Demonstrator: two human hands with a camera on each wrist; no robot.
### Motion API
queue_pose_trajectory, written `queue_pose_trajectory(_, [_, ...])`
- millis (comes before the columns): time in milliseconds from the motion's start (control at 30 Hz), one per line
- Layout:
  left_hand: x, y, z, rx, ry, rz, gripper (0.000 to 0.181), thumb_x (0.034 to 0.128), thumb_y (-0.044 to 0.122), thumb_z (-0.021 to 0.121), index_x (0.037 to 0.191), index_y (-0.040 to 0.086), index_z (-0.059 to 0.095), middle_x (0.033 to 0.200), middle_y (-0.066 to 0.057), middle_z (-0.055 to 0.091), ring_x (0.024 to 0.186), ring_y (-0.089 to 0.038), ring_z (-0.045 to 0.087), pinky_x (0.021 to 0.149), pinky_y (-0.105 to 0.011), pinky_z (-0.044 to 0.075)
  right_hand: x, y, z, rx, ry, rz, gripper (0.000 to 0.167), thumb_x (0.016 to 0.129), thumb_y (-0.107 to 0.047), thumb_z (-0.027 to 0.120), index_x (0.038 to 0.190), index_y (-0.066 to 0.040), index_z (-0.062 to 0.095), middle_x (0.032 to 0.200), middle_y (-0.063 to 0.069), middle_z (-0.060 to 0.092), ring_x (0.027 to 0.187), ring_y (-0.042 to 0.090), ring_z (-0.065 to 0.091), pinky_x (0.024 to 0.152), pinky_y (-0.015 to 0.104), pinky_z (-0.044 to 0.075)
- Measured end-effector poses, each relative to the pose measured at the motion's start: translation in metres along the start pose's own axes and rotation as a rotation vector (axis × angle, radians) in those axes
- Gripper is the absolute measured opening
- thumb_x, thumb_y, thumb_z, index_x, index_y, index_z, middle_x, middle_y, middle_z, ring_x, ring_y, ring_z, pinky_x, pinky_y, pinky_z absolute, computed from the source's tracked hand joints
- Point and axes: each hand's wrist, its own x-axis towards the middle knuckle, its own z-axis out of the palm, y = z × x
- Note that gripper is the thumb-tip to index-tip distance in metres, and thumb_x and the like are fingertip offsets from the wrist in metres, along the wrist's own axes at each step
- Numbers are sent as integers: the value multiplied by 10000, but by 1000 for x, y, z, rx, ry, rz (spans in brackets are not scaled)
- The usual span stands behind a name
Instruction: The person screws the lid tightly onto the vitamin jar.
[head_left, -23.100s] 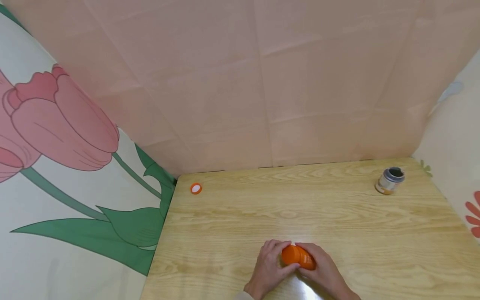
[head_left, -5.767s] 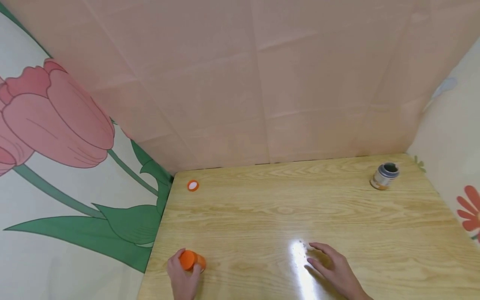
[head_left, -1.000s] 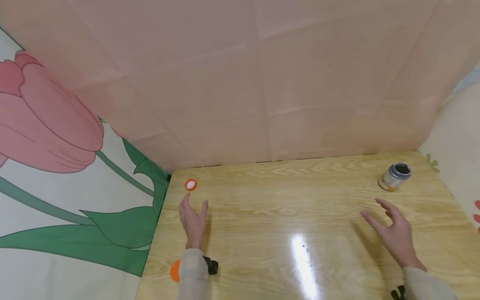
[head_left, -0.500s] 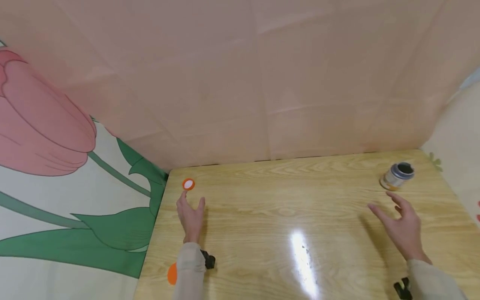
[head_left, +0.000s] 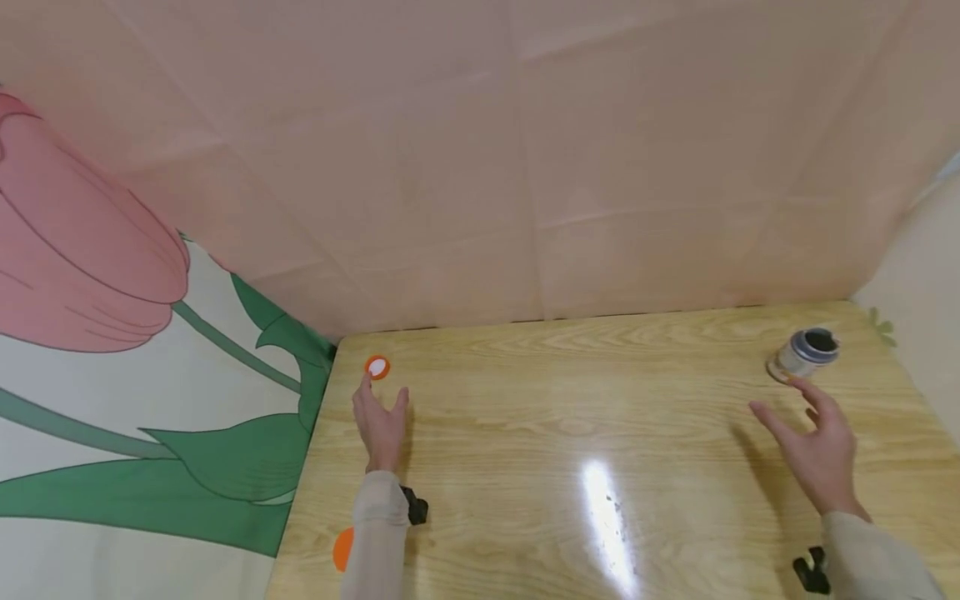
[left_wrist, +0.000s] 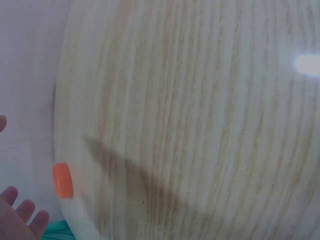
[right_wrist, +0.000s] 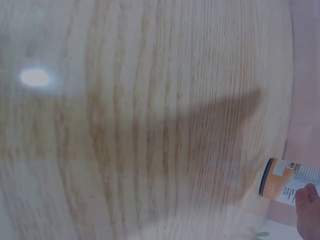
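Note:
My left hand (head_left: pixel 381 425) reaches over the far left of the table, fingers spread and holding nothing. Just beyond its fingertips lies an orange cap (head_left: pixel 377 367) with a white inside; in the left wrist view that cap (left_wrist: pixel 62 180) stands apart from the fingers. On the right, my right hand (head_left: pixel 817 450) is spread with thumb and fingers apart. Its fingertips overlap the near side of a labelled jar (head_left: pixel 797 358) with a blue rim and dark open mouth; contact cannot be told. An orange-topped container (head_left: pixel 342 549) is partly hidden by my left forearm.
A wood-grain table (head_left: pixel 555 400) ends against a pinkish-brown sheet (head_left: pixel 420 208) at the back. To the left stands a wall with a tulip picture (head_left: pixel 90 242); a pale wall closes off the right. Light glares off the table's middle front.
Earlier both hands held the orange container at centre, then the left hand alone held it at front left. Now it is let go, and both hands have moved forward, towards cap and jar.

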Motion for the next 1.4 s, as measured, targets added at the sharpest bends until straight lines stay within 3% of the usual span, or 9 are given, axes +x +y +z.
queue_pose_trajectory(100, [4,2,1,-4,4,-18,755,889,311,731,1513,106,359,1447,-194,447,1328,-376,423,1106,-537,352,5,2,0,2,9,-5,609,827,-161,795,1392,-191,569,1329,-160,546,1230,-88,425,1069,136,323])
queue_pose_trajectory(300, [15,3,6,1,31,-26,745,877,287,742,1497,101,374,1414,-216,467,1288,-394,446,1075,-554,365,13,5,2,-4,51,-14,665,818,-160,799,1426,-144,532,1415,-13,542,1242,-31,444,1053,148,340])
queue_pose_trajectory(567, [28,1,10,46,26,-76,766,884,313,737,1505,87,349,1437,-248,434,1294,-457,428,1077,-604,352,22,6,2,4,70,57,694,825,-175,788,1452,-196,491,1479,21,490,1308,82,439,1113,204,339])
queue_pose_trajectory(833, [39,-2,20,45,-13,-114,800,889,295,733,1531,108,293,1489,-225,369,1340,-439,381,1104,-592,336,34,10,-2,7,74,158,743,846,-209,757,1497,-228,401,1553,34,394,1392,198,398,1166,271,320])
queue_pose_trajectory(1100, [47,-4,24,63,-67,-152,866,914,293,697,1571,110,164,1548,-232,269,1398,-422,315,1132,-582,320,44,11,1,59,69,206,796,849,-216,746,1522,-255,323,1580,-11,331,1411,181,357,1181,291,295])
queue_pose_trajectory(1400, [52,-10,26,58,-91,-191,878,908,286,690,1571,87,150,1547,-264,247,1400,-449,297,1135,-598,312,56,13,-1,61,66,238,834,860,-251,745,1541,-252,264,1595,-35,290,1420,170,337,1184,309,296])
